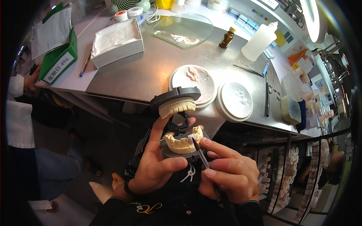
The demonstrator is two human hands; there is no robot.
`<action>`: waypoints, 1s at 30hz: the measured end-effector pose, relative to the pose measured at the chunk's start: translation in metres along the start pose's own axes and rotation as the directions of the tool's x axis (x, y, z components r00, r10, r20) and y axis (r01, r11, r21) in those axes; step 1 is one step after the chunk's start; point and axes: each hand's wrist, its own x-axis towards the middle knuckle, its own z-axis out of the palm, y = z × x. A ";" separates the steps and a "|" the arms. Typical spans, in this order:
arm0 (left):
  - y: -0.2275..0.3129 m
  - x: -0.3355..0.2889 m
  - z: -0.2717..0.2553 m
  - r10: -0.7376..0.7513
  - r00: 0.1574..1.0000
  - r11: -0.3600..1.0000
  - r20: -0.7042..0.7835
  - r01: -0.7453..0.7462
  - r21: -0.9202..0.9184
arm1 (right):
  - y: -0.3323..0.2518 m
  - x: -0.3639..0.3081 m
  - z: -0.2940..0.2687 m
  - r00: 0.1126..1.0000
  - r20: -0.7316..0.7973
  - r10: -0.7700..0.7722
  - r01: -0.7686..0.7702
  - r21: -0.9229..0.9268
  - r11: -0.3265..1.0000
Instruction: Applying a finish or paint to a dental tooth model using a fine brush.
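My left hand (152,165) is wrapped round a dark dental articulator (191,91), which is swung open. Its upper part carries a cream plaster tooth model (176,108); the lower tooth model (177,145) sits just above my thumb. One whitish tooth (191,138) stands out from the cream ones in the lower row. With my right hand (235,171) I grip a fine brush (203,159) like a pen. Its dark tip meets or nearly meets the whitish tooth. My right index fingertip rests at the side of the lower model.
Beyond my hands, two round white dishes (210,98) (246,116) hold pinkish and whitish material. A glass plate (207,28), brown bottle (227,38), white squeeze bottle (258,43) and white box (130,51) stand farther back. Scissors (275,88) lie right. Another person's sleeve (19,116) shows left.
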 end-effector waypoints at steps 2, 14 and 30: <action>0.002 -0.001 -0.001 0.011 1.000 1.000 -0.019 -0.011 -0.001 | -0.001 0.002 0.002 1.000 0.006 -0.005 0.005 -0.021 1.000; 0.001 0.000 -0.006 0.020 0.998 0.999 0.057 -0.017 -0.048 | 0.000 0.003 -0.001 1.000 -0.004 0.014 -0.014 0.015 1.000; -0.003 0.000 0.003 0.093 0.994 0.991 -0.060 -0.086 0.102 | -0.003 0.005 -0.001 1.000 0.000 0.030 -0.030 -0.004 1.000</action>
